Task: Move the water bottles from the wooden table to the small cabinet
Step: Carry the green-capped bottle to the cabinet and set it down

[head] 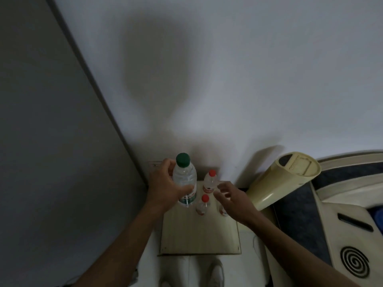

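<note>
Head view: left hand (pixel 165 183) grips green-capped bottle (pixel 185 181); right hand (pixel 232 200) open, empty, at 3 o'clock. Set bottle upright on cabinet top (pixel 199 235), clear of red-capped bottles (pixel 210 181).

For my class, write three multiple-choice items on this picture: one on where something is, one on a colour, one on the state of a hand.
1. Where do the small red-capped bottles stand?
A. on the floor
B. on the wooden top
C. on the bed

2. What colour is the cap of the big bottle?
A. green
B. blue
C. yellow

3. What is the left hand doing?
A. hanging idle
B. pressing the wall
C. gripping the big bottle

Key:
1 B: the red-capped bottles stand on the wooden top.
2 A: the cap is green.
3 C: the left hand curls round the big bottle.
</note>
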A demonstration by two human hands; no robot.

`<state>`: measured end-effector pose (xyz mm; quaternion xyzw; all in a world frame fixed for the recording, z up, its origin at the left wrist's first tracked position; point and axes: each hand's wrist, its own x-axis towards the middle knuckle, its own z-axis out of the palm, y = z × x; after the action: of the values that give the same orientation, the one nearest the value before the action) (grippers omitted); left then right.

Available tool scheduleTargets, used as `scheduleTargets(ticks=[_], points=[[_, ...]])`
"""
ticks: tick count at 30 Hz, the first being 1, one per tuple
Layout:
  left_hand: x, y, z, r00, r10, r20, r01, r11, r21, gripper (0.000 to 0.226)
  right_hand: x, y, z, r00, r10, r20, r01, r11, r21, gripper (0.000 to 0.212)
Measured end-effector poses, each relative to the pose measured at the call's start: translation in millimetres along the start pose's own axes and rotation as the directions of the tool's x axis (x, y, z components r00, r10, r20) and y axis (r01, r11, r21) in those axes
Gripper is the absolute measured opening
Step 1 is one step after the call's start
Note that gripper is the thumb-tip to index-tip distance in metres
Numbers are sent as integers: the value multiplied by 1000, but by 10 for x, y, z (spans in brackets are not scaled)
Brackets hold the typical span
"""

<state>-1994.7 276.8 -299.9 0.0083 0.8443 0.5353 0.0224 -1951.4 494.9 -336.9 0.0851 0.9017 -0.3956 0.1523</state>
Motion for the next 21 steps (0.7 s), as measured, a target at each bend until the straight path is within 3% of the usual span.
scheduleTargets(ticks=[5, 21], points=[[-71, -379, 72, 999, -42, 30, 41, 999, 11, 58, 11, 194, 305, 999, 41, 26, -39, 996, -75, 50], [-3, -1730, 462, 993, -32, 116, 19, 993, 115, 62, 186, 1070, 1467, 986, 163, 29, -162, 987, -16, 47]])
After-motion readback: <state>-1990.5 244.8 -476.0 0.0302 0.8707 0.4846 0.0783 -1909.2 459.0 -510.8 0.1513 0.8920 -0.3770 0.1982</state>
